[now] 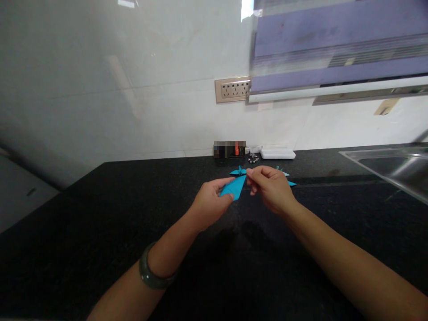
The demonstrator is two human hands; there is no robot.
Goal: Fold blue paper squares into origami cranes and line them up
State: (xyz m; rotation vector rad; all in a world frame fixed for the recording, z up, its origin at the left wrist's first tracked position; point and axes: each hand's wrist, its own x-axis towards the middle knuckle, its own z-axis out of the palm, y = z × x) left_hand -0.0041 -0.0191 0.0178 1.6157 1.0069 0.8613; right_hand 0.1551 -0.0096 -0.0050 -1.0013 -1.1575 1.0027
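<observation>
Forearms (334, 249) | left hand (211, 201), right hand (272, 187) pinching blue paper (236, 187) | right hand part-hiding folded pieces (292, 183) | box (230, 150) behind

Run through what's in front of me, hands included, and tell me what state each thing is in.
Blue paper: folded, held up between both hands.
Left hand: gripping the paper's wide part.
Right hand: pinching its narrow tip.
Paper bird: folded, on the counter, partly hidden.
Outlet: no plug in the visible sockets.
Purple blind: hanging down, bottom edge above the counter.
Bracelet: worn on the left arm.
</observation>
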